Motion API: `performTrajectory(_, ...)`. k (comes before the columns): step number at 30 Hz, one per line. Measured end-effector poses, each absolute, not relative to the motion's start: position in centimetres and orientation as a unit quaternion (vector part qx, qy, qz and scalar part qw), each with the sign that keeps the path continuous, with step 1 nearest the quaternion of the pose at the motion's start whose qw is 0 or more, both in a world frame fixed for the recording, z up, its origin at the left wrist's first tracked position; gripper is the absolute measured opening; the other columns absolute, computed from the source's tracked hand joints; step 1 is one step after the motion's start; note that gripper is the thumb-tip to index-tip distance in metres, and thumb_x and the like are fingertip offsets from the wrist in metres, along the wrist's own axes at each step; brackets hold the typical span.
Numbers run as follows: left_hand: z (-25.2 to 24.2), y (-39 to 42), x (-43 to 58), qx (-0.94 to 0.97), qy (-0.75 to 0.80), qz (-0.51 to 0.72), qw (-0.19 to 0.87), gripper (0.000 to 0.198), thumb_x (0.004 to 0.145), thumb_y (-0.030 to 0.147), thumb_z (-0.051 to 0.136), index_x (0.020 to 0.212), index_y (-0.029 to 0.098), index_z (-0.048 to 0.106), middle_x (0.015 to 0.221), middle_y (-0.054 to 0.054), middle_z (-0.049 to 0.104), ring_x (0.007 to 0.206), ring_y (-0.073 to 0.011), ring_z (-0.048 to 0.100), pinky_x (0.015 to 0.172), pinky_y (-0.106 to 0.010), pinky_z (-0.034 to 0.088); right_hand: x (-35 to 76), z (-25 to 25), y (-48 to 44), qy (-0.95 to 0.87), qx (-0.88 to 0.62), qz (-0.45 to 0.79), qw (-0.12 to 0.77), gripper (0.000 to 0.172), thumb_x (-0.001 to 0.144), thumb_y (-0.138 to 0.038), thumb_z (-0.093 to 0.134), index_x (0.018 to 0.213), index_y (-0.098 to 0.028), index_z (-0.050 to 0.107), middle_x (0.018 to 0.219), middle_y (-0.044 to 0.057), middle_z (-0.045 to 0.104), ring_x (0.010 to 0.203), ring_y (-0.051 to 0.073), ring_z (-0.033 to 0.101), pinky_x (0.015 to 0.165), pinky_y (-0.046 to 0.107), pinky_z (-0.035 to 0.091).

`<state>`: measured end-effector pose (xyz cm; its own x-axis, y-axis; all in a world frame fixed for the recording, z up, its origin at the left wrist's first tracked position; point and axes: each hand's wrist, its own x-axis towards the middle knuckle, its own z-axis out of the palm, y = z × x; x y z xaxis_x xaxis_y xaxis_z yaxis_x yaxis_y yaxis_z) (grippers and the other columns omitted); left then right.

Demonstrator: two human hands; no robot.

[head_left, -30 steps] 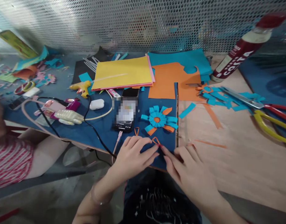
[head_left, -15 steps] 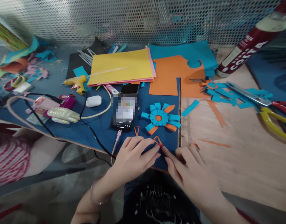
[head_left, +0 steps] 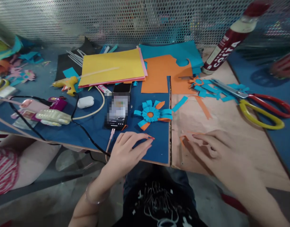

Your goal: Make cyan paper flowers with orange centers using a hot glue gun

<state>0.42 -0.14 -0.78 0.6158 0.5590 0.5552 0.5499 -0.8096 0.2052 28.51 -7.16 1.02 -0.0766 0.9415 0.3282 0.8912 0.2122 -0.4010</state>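
Note:
My left hand is closed in a pinch near the table's front edge, with a small folded orange paper strip between thumb and forefinger. Over the wooden board, my right hand curls its fingertips on a thin orange paper strip; the fingers partly hide it. Behind my left hand lies a blue and orange paper flower. An orange paper loop shows beside the phone.
Scissors with red and yellow handles lie at right beside blue paper strips. A bottle stands behind. Coloured sheets, a glue gun, an earbud case and a power strip with cables occupy the left.
My hands have parted: the left keeps its pinch on the folded strip, while the right has moved rightward onto the wooden board to another orange strip. The view has shifted right.

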Motion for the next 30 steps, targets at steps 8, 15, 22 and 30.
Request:
performTrajectory(8,-0.1,-0.7,1.1,0.868,0.302,0.389,0.055,0.032,0.086,0.007,0.066,0.116,0.019,0.067,0.102,-0.007,0.072,0.089,-0.0175,0.065,0.081,-0.032,0.052,27.2,-0.6,-7.3,-0.752,-0.628,-0.122,0.158,0.017,0.093,-0.020,0.055,0.084,-0.016,0.068,0.085,0.011,0.067,0.088,0.026,0.059,0.076,0.042,0.046)
performTrajectory(15,1.7,-2.3,4.4,0.678,0.400,0.337,0.517,0.023,0.092,0.028,0.061,0.111,0.017,0.068,0.078,-0.002,0.070,0.048,-0.0066,0.056,0.045,-0.019,0.049,24.5,1.4,-7.1,-0.700,-0.600,-0.139,0.361,0.005,0.088,-0.015,0.063,0.093,-0.016,0.063,0.082,0.007,0.063,0.073,0.018,0.058,0.066,0.034,0.048)
performTrajectory(22,2.1,-2.4,6.8,0.561,0.356,0.365,0.652,0.021,0.083,0.034,0.072,0.092,0.015,0.067,0.076,-0.001,0.068,0.042,-0.0031,0.050,0.039,-0.015,0.044,21.8,3.1,-7.1,-0.710,-0.552,-0.194,0.392,0.012,0.082,-0.008,0.069,0.090,-0.015,0.062,0.079,0.008,0.066,0.074,0.021,0.061,0.068,0.038,0.049)
performTrajectory(30,2.1,-1.5,5.5,0.539,0.328,0.391,0.670,0.019,0.083,0.034,0.075,0.083,0.016,0.068,0.071,0.000,0.068,0.044,-0.0025,0.048,0.040,-0.013,0.040,24.1,4.5,-7.6,-0.678,-0.568,0.187,0.427,0.024,0.099,-0.032,0.048,0.094,-0.022,0.070,0.084,0.003,0.070,0.068,0.013,0.065,0.052,0.023,0.048)
